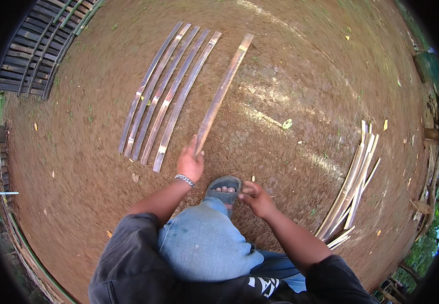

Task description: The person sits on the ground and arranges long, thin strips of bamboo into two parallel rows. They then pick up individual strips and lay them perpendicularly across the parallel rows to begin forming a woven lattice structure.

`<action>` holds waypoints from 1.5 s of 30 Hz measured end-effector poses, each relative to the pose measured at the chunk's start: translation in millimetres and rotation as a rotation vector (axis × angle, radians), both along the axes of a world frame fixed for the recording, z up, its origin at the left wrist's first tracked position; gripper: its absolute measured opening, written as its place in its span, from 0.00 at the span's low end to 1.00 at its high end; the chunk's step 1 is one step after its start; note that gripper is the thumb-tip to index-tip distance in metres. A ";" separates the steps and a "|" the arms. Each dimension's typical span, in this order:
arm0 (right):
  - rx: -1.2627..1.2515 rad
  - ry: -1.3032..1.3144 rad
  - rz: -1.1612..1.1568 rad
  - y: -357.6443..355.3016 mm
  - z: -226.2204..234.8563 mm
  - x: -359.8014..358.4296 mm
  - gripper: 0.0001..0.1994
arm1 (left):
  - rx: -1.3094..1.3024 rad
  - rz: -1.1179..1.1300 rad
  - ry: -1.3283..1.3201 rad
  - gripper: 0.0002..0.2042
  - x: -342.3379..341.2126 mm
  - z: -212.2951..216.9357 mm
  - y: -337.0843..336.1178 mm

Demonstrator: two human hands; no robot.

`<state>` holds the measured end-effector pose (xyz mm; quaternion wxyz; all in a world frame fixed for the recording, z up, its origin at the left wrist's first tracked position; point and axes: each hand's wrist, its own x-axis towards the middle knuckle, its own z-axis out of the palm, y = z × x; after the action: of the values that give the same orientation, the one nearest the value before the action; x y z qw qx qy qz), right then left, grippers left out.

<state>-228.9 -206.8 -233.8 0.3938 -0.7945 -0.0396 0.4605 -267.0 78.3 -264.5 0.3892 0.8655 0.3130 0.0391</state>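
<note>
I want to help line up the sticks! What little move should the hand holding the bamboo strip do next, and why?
Probably swing the loose bamboo strip leftward. The left hand holds its near end, and it lies angled apart from the row of five strips lying side by side on the dirt ground. The right hand looks empty.

The near end of the bamboo strip (223,91) is hidden by the left hand (190,163); the woven panel (42,45) is cut off far left.
</note>
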 end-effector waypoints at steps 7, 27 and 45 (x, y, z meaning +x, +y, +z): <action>-0.298 0.041 0.076 -94.3 12.0 -21.1 0.35 | 0.053 0.056 0.099 0.31 -14.2 -29.1 27.0; -0.309 0.008 0.210 -82.2 6.5 -21.3 0.35 | 0.015 0.055 0.111 0.31 -14.6 -45.7 57.3; -0.365 0.072 0.216 -89.8 8.5 -23.6 0.35 | 0.108 0.109 0.155 0.31 -16.5 -37.7 50.2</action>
<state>-252.5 -296.6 -225.3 0.1927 -0.8268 -0.0263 0.5277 -283.5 128.5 -302.2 0.3139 0.8673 0.3862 0.0101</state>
